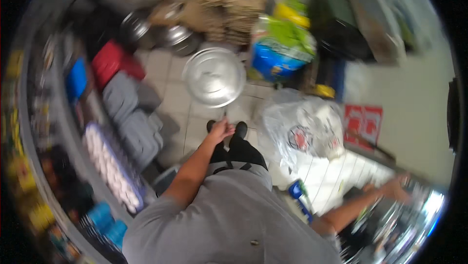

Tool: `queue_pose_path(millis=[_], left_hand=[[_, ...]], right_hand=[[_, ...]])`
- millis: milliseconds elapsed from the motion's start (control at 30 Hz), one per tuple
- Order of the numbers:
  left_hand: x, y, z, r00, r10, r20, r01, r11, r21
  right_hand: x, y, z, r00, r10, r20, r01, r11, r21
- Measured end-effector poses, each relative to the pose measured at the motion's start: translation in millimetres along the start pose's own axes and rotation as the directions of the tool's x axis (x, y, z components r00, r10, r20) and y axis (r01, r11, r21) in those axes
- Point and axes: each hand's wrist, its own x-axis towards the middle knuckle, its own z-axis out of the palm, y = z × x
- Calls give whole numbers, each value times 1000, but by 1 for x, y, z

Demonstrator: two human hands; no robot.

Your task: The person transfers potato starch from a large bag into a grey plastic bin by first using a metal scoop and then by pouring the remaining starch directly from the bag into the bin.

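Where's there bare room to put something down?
The floor tiles between the grey objects and the round metal lid look bare, as does the white tiling between the plastic bag and right forearm. Blurred items crowd the right hand.

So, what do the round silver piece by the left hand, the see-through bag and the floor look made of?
Round silver piece: probably metal, with a shiny finish, given its grey sheen and bright highlights; blur leaves which metal open.
See-through bag: most likely thin, glossy plastic, judging by its crinkles.
Floor: perhaps glazed ceramic, smooth and pale, with tile joints showing.
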Motion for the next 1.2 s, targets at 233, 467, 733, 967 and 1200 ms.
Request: queue_pose_path(millis=[233, 467, 733, 967, 1200], left_hand=[[17, -24, -3, 975, 140, -173, -112, 980, 162], [-27, 9, 20, 966, 111, -235, -46, 963, 264], [-30, 9, 16, 947, 193, -255, -80, 915, 396], [-26, 15, 0, 956, 146, -255, -45, 931, 363], [-9, 27, -5, 974, 138, -177, -64, 926, 372]], right_hand=[[36, 12, 138, 982, 107, 157, -96, 992, -80], [25, -103, 113, 947, 135, 290, -177, 976, 123], [40, -124, 95, 939, 176, 296, -230, 961, 157], [42, -86, 76, 921, 250, 298, -292, 950, 107], [46, -25, 64, 891, 355, 282, -372, 928, 9]])
